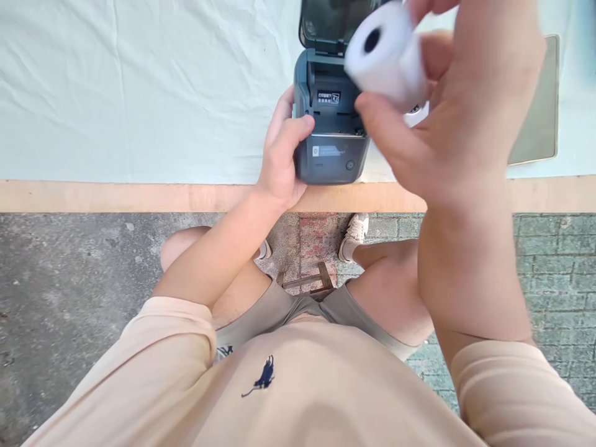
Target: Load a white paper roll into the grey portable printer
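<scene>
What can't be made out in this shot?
Head view, all:
Lid: top cut off by the upper edge.
Roll: far end hidden by the right hand; surface blurred.
Left hand: most fingers hidden behind the printer.
Slab: left part hidden by the right hand.
Printer's front print: too small.

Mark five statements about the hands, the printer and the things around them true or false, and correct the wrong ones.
1. The left hand grips the side of the printer. True.
2. The roll is seated inside the printer. False: it is out of the printer, held in the right hand.
3. The printer's lid is open. True.
4. The cloth on the table is dark red. False: it is a very pale blue-green.
5. A shoe shows below the table edge. True.
</scene>
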`<state>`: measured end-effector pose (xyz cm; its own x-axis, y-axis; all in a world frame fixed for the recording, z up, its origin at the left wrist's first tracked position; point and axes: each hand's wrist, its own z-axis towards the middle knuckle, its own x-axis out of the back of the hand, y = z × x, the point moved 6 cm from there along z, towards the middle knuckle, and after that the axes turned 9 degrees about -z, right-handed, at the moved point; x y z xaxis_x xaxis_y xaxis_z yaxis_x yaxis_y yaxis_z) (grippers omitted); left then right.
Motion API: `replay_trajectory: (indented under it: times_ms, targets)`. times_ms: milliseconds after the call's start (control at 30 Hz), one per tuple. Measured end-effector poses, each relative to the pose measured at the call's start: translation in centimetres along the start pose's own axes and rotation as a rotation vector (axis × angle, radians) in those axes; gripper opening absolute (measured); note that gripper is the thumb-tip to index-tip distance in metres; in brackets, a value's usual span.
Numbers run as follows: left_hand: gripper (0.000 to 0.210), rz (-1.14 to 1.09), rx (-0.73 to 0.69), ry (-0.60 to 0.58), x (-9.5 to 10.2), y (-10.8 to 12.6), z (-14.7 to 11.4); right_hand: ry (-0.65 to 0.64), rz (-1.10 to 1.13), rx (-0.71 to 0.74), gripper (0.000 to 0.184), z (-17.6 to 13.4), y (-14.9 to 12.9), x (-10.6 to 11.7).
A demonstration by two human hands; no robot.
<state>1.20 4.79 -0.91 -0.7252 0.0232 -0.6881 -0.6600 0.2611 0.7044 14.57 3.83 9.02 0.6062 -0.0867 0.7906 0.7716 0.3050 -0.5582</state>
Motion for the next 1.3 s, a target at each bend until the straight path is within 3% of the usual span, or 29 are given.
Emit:
replay_trajectory:
  times_ms: [100,233,500,700,800,967,1167,1300]
  targets:
    - [0.022,-0.030,-0.004,-0.039,-0.1,-0.1,-0.2,0.008,-0.331,0.109,0.034,0.6,-1.6,-0.3]
    - [0.018,-0.089,-0.024,-0.082,-0.4,0.1,-0.3,-0.154,-0.521,-0.029,0.024,1.1,-1.1,-1.6]
    - [0.016,-0.012,-0.011,-0.035,-0.5,0.1,-0.2,-0.106,-0.357,-0.036,0.017,1.9,-0.6,-2.2]
    - [0.017,-0.057,0.005,-0.052,-0.1,-0.1,0.0,0.156,-0.136,0.065,0.020,1.5,-0.2,-1.0]
    - [0.017,-0.053,0.014,-0.056,-0.2,-0.1,-0.1,0.187,-0.173,0.103,0.021,1.4,-0.3,-0.9]
    - [0.017,-0.044,-0.008,-0.047,-0.4,0.0,-0.3,0.060,-0.405,0.097,0.019,1.6,-0.9,-1.6]
    - [0.013,-0.072,-0.018,-0.064,-0.7,0.3,-0.4,-0.136,-0.452,0.015,0.008,1.9,-0.4,-2.9]
    - [0.012,-0.133,-0.015,-0.095,-0.8,0.4,-0.1,-0.129,-0.434,0.066,0.009,1.4,-0.5,-2.7]
